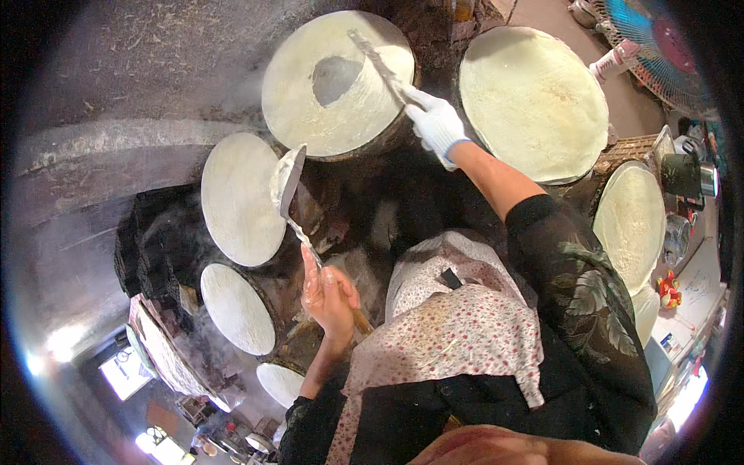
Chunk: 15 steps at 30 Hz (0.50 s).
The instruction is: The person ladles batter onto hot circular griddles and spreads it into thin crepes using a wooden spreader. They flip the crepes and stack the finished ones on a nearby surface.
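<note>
My right hand (434, 124), in a white glove, is closed on a long batter-smeared spreading stick (376, 62), which lies over the top round griddle. Pale batter (294, 101) coats that griddle around an irregular grey bare patch near its middle. My left hand (329, 298), bare and batter-smeared, is closed on the handle of a large ladle (289, 182) with batter in and on it, held beside a white-coated round griddle (236, 198) on the left.
More coated griddles (535, 101) curve around me, including low left (236, 310) and right (632, 217). A fan (651, 39) stands at top right, above a wicker rack (635, 143) and metal pots (682, 170). A far person (205, 446) shows at bottom left.
</note>
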### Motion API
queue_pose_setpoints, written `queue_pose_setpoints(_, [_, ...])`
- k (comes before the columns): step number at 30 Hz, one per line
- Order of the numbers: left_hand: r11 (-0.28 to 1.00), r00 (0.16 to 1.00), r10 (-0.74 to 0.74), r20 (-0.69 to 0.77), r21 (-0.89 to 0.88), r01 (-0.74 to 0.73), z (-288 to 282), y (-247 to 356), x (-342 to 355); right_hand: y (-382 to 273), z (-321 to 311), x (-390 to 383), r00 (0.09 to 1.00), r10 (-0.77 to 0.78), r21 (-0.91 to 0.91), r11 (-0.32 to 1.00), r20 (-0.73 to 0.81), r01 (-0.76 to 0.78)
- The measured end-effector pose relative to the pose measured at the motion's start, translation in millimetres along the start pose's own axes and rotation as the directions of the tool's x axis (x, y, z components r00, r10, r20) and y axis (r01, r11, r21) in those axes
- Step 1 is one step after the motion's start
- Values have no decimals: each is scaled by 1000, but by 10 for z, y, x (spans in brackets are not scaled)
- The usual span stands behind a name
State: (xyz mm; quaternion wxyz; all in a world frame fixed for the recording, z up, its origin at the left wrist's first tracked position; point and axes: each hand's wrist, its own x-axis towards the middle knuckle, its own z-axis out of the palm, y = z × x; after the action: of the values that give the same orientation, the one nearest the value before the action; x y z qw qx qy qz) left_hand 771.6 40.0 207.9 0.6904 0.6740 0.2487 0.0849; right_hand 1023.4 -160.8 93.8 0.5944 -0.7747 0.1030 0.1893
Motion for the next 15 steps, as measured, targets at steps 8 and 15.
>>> queue_pose_setpoints(8, [999,994,28,101,-42,-24,-151,46,213,493,146,-550,995,-61,-176,983,-78,47])
queue_pose_setpoints(15, [1000,985,14,172,-8,-13,-352,32,264,459,540,-48,981,-62,75,994,-184,77])
